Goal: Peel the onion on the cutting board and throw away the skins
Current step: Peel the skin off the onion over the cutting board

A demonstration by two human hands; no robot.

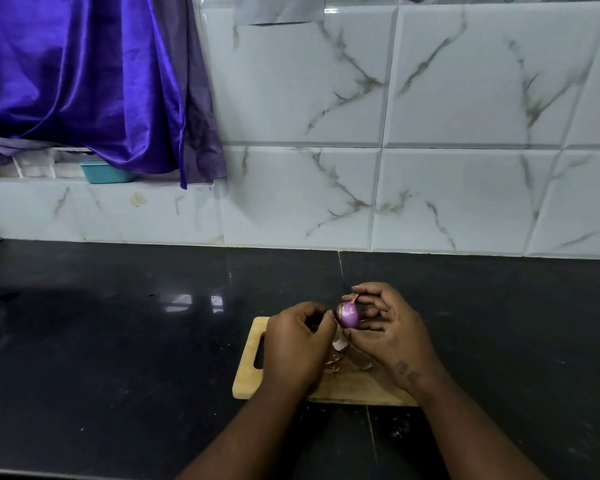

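Note:
A small purple onion (349,316) is held above a wooden cutting board (248,382) that lies on the black counter. My right hand (392,332) grips the onion, with thumb below and fingers at its top, where a strip of dry skin sticks up. My left hand (297,344) is curled beside the onion on the left, its fingertips touching or nearly touching the onion's side. Pale and reddish onion skins (338,351) lie loose on the board under the hands. Part of the board is hidden by both hands.
The black counter (118,341) stretches left and right of the board. A marble-patterned tiled wall (430,133) rises behind it. A purple satin cloth (84,81) hangs at the upper left over a ledge with a teal container (99,171).

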